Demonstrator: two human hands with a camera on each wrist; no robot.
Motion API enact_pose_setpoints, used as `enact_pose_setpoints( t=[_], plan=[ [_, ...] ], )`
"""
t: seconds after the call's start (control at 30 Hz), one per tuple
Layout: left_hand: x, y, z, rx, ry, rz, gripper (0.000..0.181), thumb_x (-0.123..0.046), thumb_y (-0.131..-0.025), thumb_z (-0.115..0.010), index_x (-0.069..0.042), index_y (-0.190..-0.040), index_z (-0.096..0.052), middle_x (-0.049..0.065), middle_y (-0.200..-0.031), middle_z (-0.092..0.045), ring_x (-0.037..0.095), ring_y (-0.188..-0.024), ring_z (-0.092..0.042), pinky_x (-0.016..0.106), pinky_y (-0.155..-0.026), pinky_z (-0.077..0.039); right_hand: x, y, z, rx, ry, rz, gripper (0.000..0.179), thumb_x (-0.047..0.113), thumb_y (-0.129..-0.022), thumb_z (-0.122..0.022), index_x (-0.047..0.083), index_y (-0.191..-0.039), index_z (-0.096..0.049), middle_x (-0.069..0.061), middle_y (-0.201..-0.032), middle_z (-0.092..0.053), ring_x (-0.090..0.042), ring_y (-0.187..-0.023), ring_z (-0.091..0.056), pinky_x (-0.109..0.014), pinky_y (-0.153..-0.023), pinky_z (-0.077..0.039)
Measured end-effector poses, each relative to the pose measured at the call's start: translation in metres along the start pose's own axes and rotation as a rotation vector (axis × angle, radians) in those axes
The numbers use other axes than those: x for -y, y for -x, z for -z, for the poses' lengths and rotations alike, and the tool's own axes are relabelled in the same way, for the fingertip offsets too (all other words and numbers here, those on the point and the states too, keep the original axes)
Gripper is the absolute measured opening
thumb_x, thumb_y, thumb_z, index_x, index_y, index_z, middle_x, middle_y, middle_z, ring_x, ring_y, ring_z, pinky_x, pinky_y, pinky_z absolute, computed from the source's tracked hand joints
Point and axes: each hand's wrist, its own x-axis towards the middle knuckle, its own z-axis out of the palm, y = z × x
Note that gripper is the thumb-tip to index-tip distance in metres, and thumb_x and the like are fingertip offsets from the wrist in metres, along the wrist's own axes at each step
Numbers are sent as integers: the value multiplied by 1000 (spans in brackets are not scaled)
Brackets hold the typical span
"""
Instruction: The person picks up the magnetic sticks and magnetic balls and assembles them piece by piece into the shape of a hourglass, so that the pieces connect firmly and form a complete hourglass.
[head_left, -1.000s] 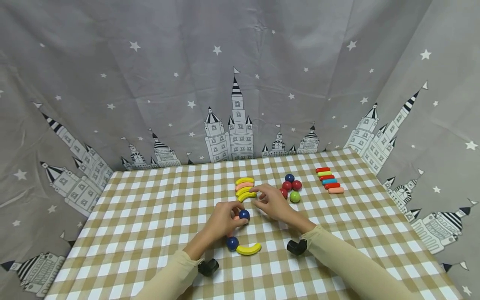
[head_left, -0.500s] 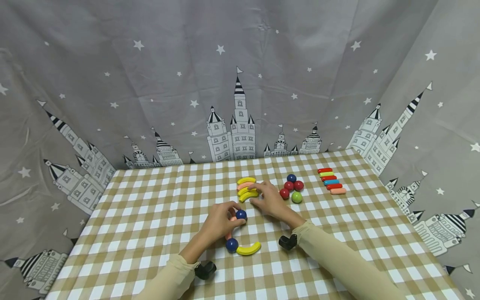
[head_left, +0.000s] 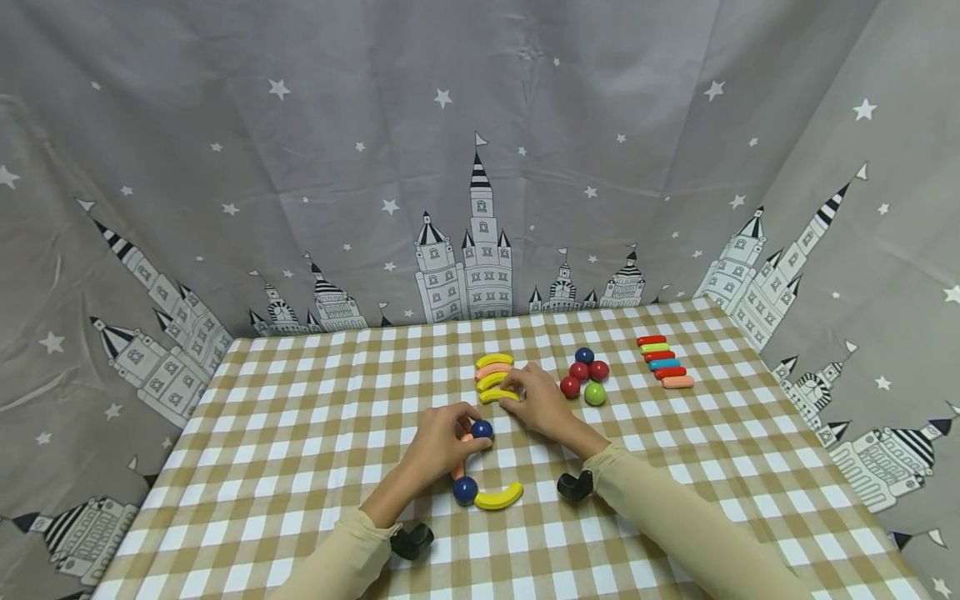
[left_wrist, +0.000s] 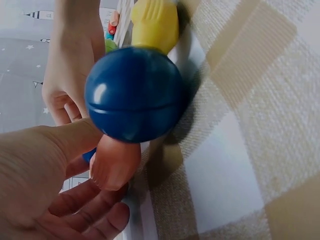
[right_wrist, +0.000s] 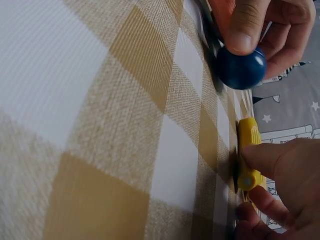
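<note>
My left hand [head_left: 438,442] pinches a dark blue ball [head_left: 482,429] between thumb and fingers. A salmon-coloured rod [left_wrist: 116,162] runs from under that hand to a second blue ball [left_wrist: 134,95], which has a yellow curved rod [head_left: 498,498] at its other side. My right hand [head_left: 542,402] holds the right end of another yellow curved rod [right_wrist: 248,135], thumb on top and fingers below. This rod is the nearest of a short stack of curved rods, yellow and one salmon [head_left: 494,369]. The fingers partly hide the salmon rod at the left hand.
Right of the right hand lies a cluster of balls: red [head_left: 578,372], one blue [head_left: 584,356] and one green [head_left: 595,394]. Farther right is a row of straight coloured rods [head_left: 663,364]. A checked cloth [head_left: 300,433] covers the table, with a grey curtain [head_left: 337,167] behind.
My right hand has come in to the nearest yellow curved rod and gripped it; the rod's end has shifted slightly right. My left hand has kept its hold on the blue ball, nearly still.
</note>
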Motion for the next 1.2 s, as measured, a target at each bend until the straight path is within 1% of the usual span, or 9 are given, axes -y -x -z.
enact_pose_setpoints(
  t=[0.13,0.33,0.47,0.57,0.63,0.73,0.93,1.1,1.2],
  plan=[
    [0,0,0,1,11,13,28,-20,-81,-90,-8,-101,-73,-4,-76,-65,8,-65,-55,23,-58,-45,-2,0,3,-10,-8,23,13,11,-86,-83,11,-91,-71,-1,-85,-63,-15,-76,-55,-32,-71,-47],
    [2,-1,-1,0,12,22,28,-20,-81,-90,-8,-99,-72,-4,-78,-65,8,-66,-54,23,-58,-45,-3,0,6,13,-28,-17,15,8,-85,-82,11,-92,-69,1,-80,-63,-14,-72,-54,-31,-68,-46],
    [2,-1,0,4,15,28,28,-20,-81,-90,-8,-99,-72,-3,-78,-65,9,-67,-54,23,-58,-45,-2,1,8,40,-31,-29,15,9,-87,-81,12,-99,-72,2,-87,-67,-13,-77,-56,-31,-72,-48],
    [2,0,0,10,12,34,28,-20,-81,-89,-8,-99,-72,-3,-79,-65,9,-67,-55,23,-58,-45,-1,1,9,67,-40,-24,20,8,-88,-80,10,-108,-75,1,-95,-70,-13,-81,-58,-32,-76,-50],
    [2,-1,0,13,9,35,28,-20,-81,-89,-8,-100,-72,-3,-79,-65,9,-68,-55,23,-59,-45,-1,2,10,84,-43,-22,24,7,-89,-79,10,-113,-75,0,-97,-70,-14,-82,-58,-33,-77,-50],
    [1,-1,-1,16,8,36,28,-21,-82,-89,-8,-100,-72,-4,-79,-65,9,-68,-55,24,-59,-45,-1,3,13,106,-48,-12,28,5,-89,-77,11,-116,-75,-2,-99,-68,-14,-82,-58,-33,-77,-50],
    [2,0,-1,9,3,39,28,-21,-82,-89,-9,-101,-73,-4,-79,-65,9,-68,-55,24,-60,-45,0,5,18,151,-59,18,27,3,-88,-76,13,-113,-77,-2,-99,-67,-15,-82,-56,-33,-75,-49],
    [3,0,0,11,11,40,29,-22,-82,-89,-10,-101,-73,-4,-79,-64,9,-69,-54,24,-61,-45,1,10,23,159,-62,35,26,3,-87,-77,13,-111,-77,-3,-100,-68,-15,-83,-59,-33,-76,-51],
    [3,0,0,14,13,37,29,-22,-82,-89,-9,-101,-73,-4,-78,-63,10,-69,-54,24,-61,-45,3,15,28,164,-86,47,25,4,-86,-79,13,-109,-76,-4,-101,-68,-15,-84,-60,-31,-76,-52]
  ],
)
